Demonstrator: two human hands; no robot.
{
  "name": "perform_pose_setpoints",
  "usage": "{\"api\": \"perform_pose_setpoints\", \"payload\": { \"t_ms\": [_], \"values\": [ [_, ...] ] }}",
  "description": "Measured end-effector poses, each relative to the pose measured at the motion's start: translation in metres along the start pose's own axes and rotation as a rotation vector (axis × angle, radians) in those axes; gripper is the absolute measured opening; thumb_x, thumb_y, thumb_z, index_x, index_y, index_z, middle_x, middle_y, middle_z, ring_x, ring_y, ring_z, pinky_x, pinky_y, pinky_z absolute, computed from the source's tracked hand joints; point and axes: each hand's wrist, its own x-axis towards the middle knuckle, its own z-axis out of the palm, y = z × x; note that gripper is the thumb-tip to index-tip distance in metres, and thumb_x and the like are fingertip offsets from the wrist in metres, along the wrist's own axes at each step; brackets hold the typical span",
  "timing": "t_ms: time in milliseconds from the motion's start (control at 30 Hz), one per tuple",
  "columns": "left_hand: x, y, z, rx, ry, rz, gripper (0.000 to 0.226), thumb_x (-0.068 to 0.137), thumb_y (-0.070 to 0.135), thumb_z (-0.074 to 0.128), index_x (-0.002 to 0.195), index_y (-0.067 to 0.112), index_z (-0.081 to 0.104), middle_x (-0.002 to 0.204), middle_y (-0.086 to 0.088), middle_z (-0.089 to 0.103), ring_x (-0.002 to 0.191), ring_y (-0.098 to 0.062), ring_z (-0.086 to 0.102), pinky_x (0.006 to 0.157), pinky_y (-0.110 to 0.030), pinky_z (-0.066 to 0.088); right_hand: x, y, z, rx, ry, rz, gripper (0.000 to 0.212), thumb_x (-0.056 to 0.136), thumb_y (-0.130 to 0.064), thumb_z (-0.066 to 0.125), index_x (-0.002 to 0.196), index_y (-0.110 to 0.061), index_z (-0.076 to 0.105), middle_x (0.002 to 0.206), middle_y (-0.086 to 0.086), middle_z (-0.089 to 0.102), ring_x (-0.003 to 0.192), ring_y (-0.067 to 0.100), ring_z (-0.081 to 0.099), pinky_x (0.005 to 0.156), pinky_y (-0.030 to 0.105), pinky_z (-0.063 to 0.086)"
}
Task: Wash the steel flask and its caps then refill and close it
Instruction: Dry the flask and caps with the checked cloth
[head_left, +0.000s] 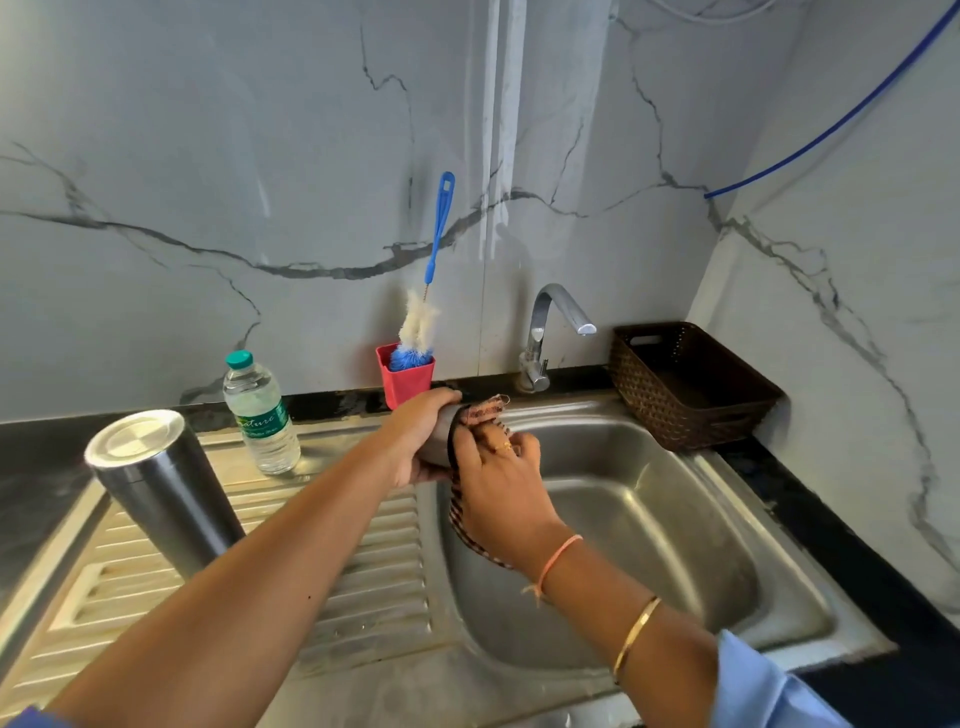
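Observation:
The steel flask stands upside down on the ribbed drainboard at the left, its flat base facing up. Over the sink's left edge my left hand grips a steel cap, curled round its side. My right hand holds a checked cloth against the cap's open end; the cloth hangs down below the hand. Most of the cap is hidden by both hands.
A steel sink lies below the hands, with a tap behind it. A water bottle stands on the drainboard. A red holder with a blue bottle brush sits at the wall. A brown basket stands right of the tap.

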Motion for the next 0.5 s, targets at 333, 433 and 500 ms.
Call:
{"api": "perform_pose_setpoints", "payload": {
  "t_ms": [333, 433, 500],
  "values": [
    [0.0, -0.064, -0.015, -0.038, 0.003, -0.011, 0.047, 0.086, 0.055, 0.057, 0.103, 0.013, 0.068, 0.095, -0.012, 0.073, 0.083, -0.024, 0.069, 0.069, -0.033, 0.056, 0.015, 0.029, -0.004, 0.94, -0.564, 0.196, 0.035, 0.08, -0.016, 0.074, 0.112, -0.01, 0.061, 0.105, 0.004, 0.064, 0.098, 0.017, 0.061, 0.092, 0.033, 0.05],
    [0.001, -0.072, -0.02, 0.057, 0.051, 0.023, 0.05, 0.083, 0.063, 0.056, 0.11, 0.02, 0.059, 0.105, -0.012, 0.068, 0.092, -0.026, 0.067, 0.07, -0.036, 0.057, 0.006, 0.04, 0.005, 1.116, -0.58, 0.348, 0.023, 0.084, -0.012, 0.069, 0.106, -0.018, 0.065, 0.105, 0.001, 0.067, 0.101, 0.016, 0.063, 0.094, 0.032, 0.049],
    [0.003, -0.073, -0.026, 0.181, 0.123, 0.069, 0.044, 0.087, 0.057, 0.056, 0.106, 0.017, 0.055, 0.101, -0.01, 0.064, 0.086, -0.025, 0.066, 0.068, -0.037, 0.059, 0.0, 0.045, 0.014, 1.216, -0.554, 0.492, 0.024, 0.084, -0.009, 0.068, 0.104, -0.021, 0.067, 0.108, 0.004, 0.069, 0.106, 0.02, 0.063, 0.096, 0.035, 0.049]
  ]
}}
